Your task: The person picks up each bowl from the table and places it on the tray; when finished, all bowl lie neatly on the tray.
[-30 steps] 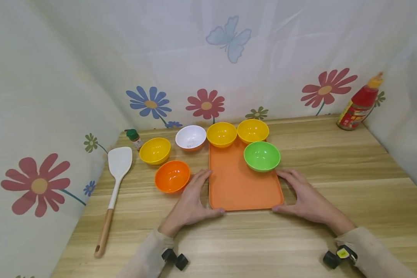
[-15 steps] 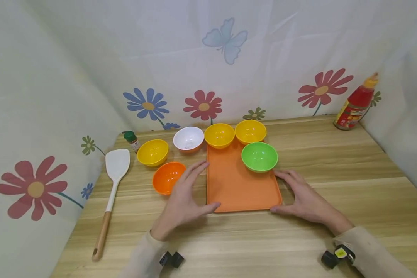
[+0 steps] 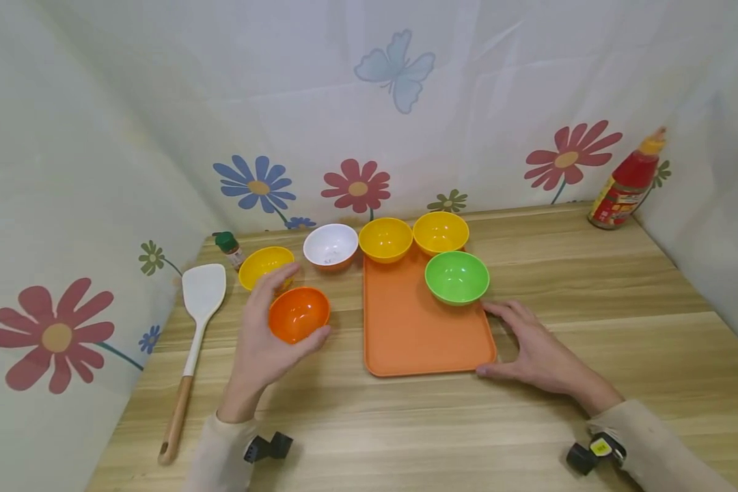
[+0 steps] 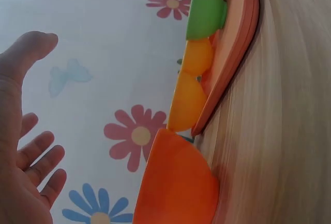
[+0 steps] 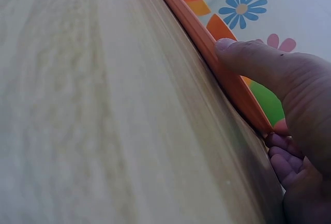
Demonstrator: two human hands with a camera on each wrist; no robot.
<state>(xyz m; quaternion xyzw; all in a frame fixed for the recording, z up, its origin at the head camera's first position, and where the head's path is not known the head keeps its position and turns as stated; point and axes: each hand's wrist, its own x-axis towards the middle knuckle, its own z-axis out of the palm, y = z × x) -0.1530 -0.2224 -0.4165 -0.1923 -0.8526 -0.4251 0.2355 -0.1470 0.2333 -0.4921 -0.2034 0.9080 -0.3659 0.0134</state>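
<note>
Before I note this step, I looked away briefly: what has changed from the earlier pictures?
The left hand has come off the left edge of the orange tray and moved left to the orange bowl. The right hand stays at the tray's right edge; tray and bowl stay put.

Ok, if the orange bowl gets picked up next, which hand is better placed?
Left, I'd say: in the head view the left hand is spread open right by the orange bowl. The right hand is at the right edge of the tray, which lies between it and that bowl.
</note>
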